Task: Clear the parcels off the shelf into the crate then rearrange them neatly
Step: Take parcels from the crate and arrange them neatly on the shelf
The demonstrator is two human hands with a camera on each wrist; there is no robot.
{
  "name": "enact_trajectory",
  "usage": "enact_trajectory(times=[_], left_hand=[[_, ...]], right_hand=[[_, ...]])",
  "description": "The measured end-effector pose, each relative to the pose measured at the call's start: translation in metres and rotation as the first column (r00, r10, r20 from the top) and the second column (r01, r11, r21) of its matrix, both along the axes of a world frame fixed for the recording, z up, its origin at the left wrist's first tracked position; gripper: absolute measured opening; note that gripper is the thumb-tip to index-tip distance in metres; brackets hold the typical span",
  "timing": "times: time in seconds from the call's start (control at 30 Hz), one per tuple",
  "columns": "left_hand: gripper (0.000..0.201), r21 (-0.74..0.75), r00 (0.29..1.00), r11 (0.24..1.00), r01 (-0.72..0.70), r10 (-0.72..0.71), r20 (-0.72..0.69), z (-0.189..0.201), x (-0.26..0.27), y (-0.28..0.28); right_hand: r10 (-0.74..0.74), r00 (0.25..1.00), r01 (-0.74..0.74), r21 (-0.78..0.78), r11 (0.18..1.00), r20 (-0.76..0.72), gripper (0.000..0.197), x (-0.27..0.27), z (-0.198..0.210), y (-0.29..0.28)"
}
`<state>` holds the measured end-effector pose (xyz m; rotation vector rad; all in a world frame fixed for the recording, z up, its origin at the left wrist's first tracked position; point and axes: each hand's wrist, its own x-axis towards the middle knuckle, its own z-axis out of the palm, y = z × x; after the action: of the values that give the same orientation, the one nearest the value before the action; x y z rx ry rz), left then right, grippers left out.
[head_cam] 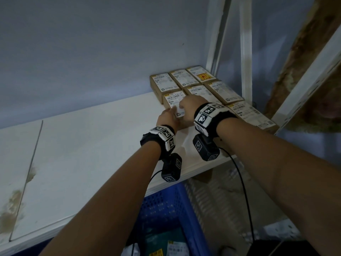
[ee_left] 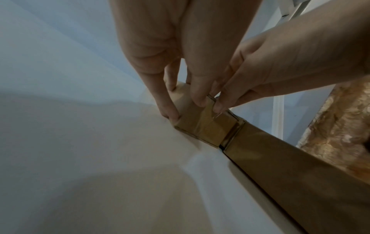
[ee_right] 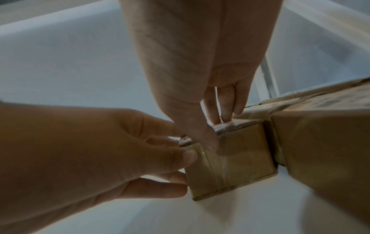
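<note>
Several brown cardboard parcels with white labels sit packed together at the back right of the white shelf (head_cam: 83, 145). Both hands hold the front-left parcel (head_cam: 174, 100), which rests on the shelf. My left hand (head_cam: 170, 112) pinches its left end, thumb on the upper edge and fingers down the side (ee_left: 186, 109). My right hand (head_cam: 182, 106) lies over the top, fingers on the label and thumb on the near face (ee_right: 217, 133). In the right wrist view the parcel (ee_right: 240, 158) stands beside a larger parcel (ee_right: 320, 142).
A long parcel (head_cam: 252, 115) lies at the shelf's right front corner by the white frame post (head_cam: 245, 52). A blue perforated crate (head_cam: 166, 206) stands below the shelf edge with some parcels inside. The wall rises close behind the shelf.
</note>
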<state>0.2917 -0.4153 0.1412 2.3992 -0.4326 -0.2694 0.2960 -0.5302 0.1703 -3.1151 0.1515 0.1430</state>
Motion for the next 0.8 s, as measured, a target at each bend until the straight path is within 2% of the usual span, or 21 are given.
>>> enact_trajectory(times=[0.17,0.33,0.47,0.57,0.67,0.8], left_hand=[[0.068,-0.034,0.999,0.999,0.003,-0.004,-0.047,0.005,-0.009,0.0],[0.055,0.019,0.99,0.999,0.05,-0.047,-0.132,-0.014,-0.03,0.023],[0.065,0.066,0.977,0.992,0.105,-0.091,-0.192,-0.024,-0.057,0.054],[0.056,0.028,0.976,0.997,0.074,-0.067,-0.208,-0.019,-0.071,0.083],[0.048,-0.04,0.977,0.999,0.031,-0.039,-0.211,-0.011,-0.087,0.115],[0.036,-0.071,0.986,0.997,-0.009,-0.004,-0.168,-0.002,-0.114,0.159]], right_hand=[[0.013,0.999,-0.014,-0.02,1.0,-0.043,0.035,0.001,0.001,-0.002],[0.041,0.999,-0.042,-0.047,0.998,-0.033,0.036,-0.004,0.004,-0.002],[0.043,0.998,-0.048,-0.092,0.995,-0.055,0.057,-0.008,0.009,0.001],[-0.001,0.994,-0.007,-0.07,0.997,-0.11,0.07,-0.012,0.016,0.002],[-0.028,1.0,0.028,-0.008,1.0,-0.014,0.082,-0.028,0.018,0.013],[0.11,0.992,-0.114,0.056,0.992,0.062,0.082,-0.068,0.016,0.051]])
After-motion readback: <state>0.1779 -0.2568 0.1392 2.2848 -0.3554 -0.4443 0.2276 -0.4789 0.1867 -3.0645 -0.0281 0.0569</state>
